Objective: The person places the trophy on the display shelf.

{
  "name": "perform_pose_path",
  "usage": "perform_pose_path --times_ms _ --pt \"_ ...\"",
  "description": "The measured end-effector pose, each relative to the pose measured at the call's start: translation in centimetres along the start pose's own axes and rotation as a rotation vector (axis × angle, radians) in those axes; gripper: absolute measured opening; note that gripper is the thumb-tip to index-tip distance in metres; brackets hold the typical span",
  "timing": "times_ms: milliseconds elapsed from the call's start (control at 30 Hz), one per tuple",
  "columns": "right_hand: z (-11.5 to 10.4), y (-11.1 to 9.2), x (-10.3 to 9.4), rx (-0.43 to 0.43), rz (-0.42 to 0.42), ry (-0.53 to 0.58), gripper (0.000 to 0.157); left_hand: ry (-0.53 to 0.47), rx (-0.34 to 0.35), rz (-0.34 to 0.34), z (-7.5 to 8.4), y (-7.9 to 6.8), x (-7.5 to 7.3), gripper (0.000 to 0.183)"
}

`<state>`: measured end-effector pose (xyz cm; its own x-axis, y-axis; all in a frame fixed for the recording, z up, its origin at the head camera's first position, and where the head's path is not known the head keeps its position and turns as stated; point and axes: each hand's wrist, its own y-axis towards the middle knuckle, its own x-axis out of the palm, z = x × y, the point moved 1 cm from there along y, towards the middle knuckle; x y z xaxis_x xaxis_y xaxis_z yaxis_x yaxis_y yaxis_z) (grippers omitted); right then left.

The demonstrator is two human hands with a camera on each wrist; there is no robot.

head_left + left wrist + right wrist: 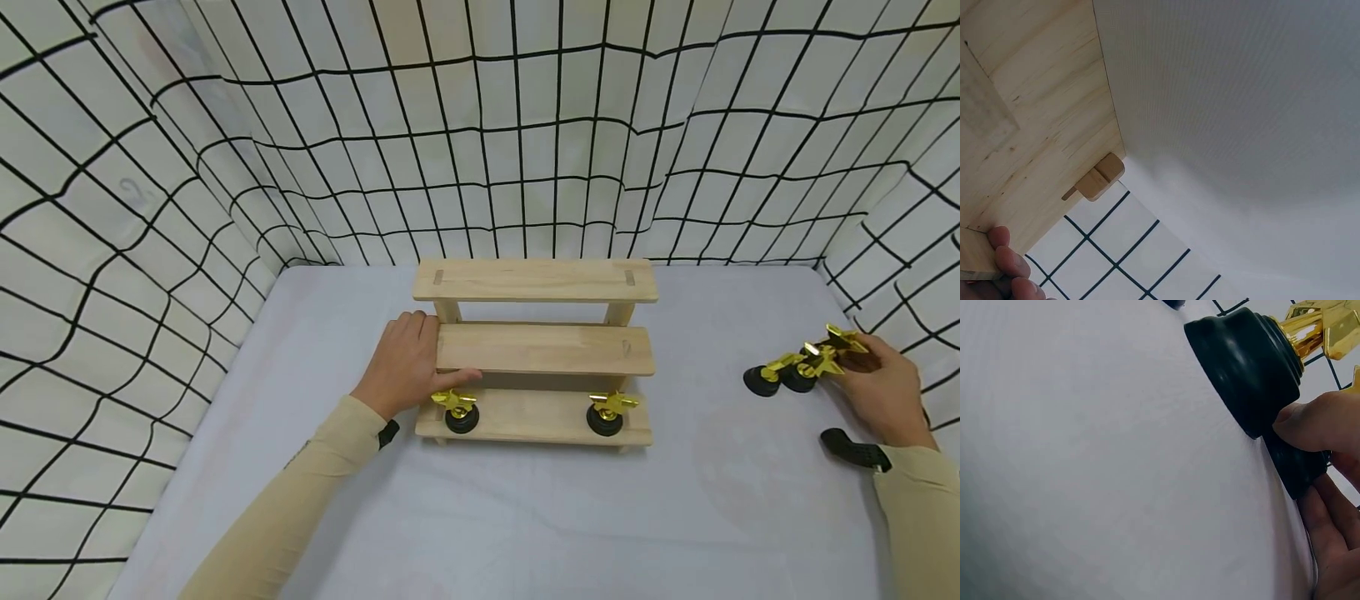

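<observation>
A three-step wooden stand [546, 348] is on the white table. My left hand [408, 362] grips the left end of its middle step, the thumb lying along the front edge. The left wrist view shows the fingertips [1013, 262] curled round the board's end. On the lowest step are two small gold trophies with black round bases, a left trophy [461, 412] and a right trophy [606, 415]. At the right, my right hand [885, 387] pinches a trophy by its black base [1297, 459], thumb on one side and fingers on the other. Another trophy [1244, 372] stands close beside it.
Beside the right hand, the leftmost trophy [762, 380] of the group stands on the white tabletop [525, 517]. Black netting [480, 129] hangs before pale walls at the back and both sides. Black wrist straps [855, 450] show near both sleeves.
</observation>
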<state>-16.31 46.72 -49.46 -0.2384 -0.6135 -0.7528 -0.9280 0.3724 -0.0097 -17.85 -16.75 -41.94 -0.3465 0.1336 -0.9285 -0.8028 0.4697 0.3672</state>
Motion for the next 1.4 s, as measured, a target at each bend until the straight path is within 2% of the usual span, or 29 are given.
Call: perform_pose_path --times_ms 367,533,767,1100,1200,1400 --pt "0.2 -0.4 -0.4 -0.045 0.015 0.024 0.067 -0.013 0.001 0.011 0.1 0.0 -0.1 0.109" --pt "0.5 -0.9 -0.9 -0.08 0.014 0.035 0.066 -0.018 0.007 0.013 0.1 0.1 0.0 0.101" --pt "-0.1 -1.6 -1.9 -0.131 0.017 0.15 0.05 -0.022 0.015 0.039 0.0 0.0 0.2 0.103" --pt "-1.4 -2.5 -2.8 -0.141 0.057 0.082 0.044 -0.01 0.038 0.088 0.0 0.0 0.4 0.086" --pt "-1.6 -2.6 -3.2 -0.148 0.076 0.052 0.049 -0.012 0.037 0.092 0.0 0.0 0.5 0.085" --pt "-2.0 -2.9 -4.1 -0.156 0.103 0.011 0.069 -0.02 0.033 0.091 0.1 0.0 0.3 0.085"
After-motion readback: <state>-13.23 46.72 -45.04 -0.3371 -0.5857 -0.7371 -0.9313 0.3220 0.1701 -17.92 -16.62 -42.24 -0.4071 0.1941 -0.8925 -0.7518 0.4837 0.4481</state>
